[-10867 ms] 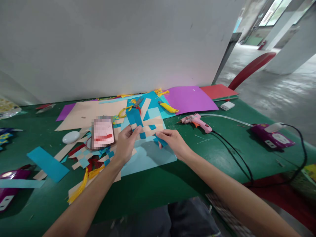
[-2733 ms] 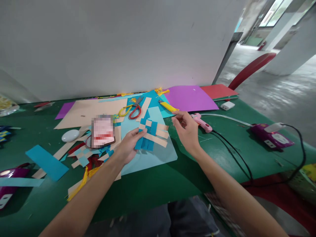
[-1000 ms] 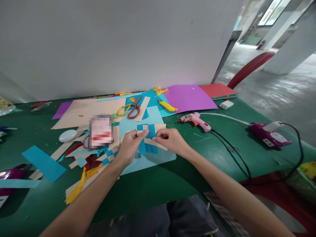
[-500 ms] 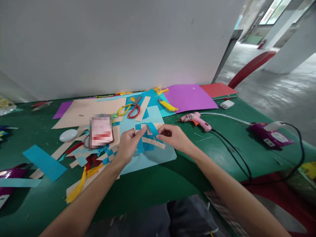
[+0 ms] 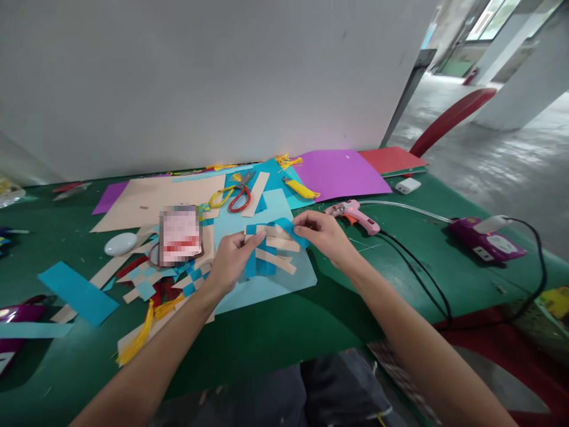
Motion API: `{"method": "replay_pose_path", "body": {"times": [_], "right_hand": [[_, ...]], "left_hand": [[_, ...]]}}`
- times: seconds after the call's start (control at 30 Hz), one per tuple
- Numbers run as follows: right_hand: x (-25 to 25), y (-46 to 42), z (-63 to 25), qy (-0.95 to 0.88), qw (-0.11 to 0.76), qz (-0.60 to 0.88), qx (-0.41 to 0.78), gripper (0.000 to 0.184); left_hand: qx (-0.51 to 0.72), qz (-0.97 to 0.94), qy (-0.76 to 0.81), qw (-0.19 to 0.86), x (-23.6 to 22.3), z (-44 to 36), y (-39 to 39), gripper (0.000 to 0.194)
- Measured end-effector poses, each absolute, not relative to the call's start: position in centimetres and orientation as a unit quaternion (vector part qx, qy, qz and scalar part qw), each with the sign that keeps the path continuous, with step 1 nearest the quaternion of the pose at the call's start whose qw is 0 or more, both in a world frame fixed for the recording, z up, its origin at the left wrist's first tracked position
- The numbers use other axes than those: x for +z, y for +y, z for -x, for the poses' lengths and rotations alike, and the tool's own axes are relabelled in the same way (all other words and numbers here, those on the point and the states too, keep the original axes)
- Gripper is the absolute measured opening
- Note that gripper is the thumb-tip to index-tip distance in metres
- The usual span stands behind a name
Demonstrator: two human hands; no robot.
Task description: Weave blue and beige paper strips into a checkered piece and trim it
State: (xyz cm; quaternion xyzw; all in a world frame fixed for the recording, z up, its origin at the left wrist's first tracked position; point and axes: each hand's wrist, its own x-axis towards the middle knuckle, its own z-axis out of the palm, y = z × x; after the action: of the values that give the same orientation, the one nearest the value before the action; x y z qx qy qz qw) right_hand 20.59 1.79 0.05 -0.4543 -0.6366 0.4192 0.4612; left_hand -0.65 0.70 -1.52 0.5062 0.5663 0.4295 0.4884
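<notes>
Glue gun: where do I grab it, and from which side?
Probably the handle, from above and the right. The gun lies flat, handle angled right and towards the wearer; the nozzle end points left, close by the right hand. Grip short of the cord at the handle's end.

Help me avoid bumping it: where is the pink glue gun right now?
In the head view, the pink glue gun lies on the green table, right of centre, just beyond the right hand and nearer than the purple sheet.

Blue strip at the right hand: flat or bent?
Bent: the blue strip curves away from the woven strips to the right hand.
</notes>
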Motion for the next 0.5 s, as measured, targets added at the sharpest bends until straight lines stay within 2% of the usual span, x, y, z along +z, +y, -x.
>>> {"method": "replay_pose_path", "body": {"times": [0.5], "right_hand": [[0.17, 1.66, -20.46, -0.668, 0.439, 0.452, 0.396, 0.01]], "left_hand": [[0.433, -0.545, 0.572, 0.435, -1.58, 0.58, 0.71, 0.038]]}}
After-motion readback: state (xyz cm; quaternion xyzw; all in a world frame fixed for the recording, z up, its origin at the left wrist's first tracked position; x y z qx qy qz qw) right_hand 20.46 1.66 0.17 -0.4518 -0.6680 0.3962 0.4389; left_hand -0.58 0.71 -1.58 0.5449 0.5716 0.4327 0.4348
